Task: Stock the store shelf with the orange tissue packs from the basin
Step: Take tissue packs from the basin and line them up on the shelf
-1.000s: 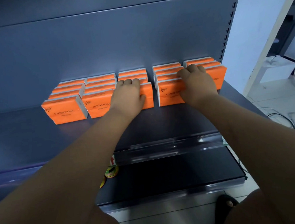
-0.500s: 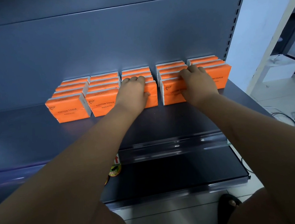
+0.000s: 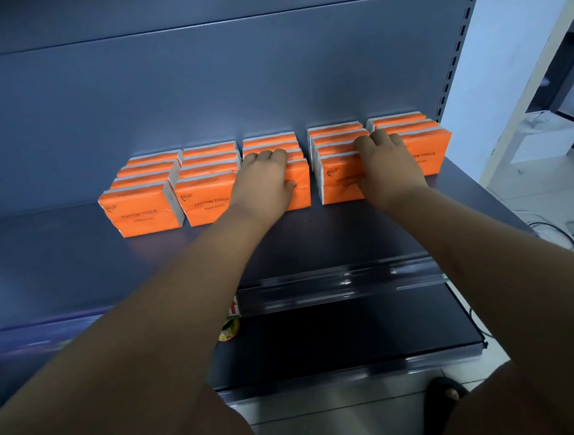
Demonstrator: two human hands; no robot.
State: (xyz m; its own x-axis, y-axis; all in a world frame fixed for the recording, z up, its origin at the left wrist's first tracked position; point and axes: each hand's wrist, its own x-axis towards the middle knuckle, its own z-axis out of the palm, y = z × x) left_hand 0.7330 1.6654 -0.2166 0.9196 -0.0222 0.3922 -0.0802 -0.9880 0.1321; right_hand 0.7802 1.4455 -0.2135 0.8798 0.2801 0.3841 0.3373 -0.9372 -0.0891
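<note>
The head view looks down at a grey metal shelf (image 3: 59,262) where orange tissue packs stand in five rows that run from front to back, close to the back panel (image 3: 199,87). Each front pack shows the print "COTTON TISSUE". The leftmost row (image 3: 144,208) and the second row (image 3: 207,198) stand free, just beside each other. The left hand (image 3: 264,181) lies on the front pack of the third row (image 3: 300,185), palm on its face, and the fingers (image 3: 267,155) are curled over its top edge, close together, so they hold this pack lightly against the row behind. A narrow gap separates the third row from the fourth row (image 3: 339,179). The right hand (image 3: 390,168) rests where the fourth row and the fifth row (image 3: 427,148) meet; its fingers (image 3: 380,138) bend over the top edges of the front packs and press on them, and I cannot tell if they grip one pack only. The fifth row stands near the perforated upright (image 3: 452,67) at the right end. A clear plastic price rail (image 3: 335,282) runs along the front edge of the shelf. Below it there is a darker lower shelf (image 3: 356,335), with a small yellow sticker (image 3: 227,330) at its left part. The basin is not in view.
</note>
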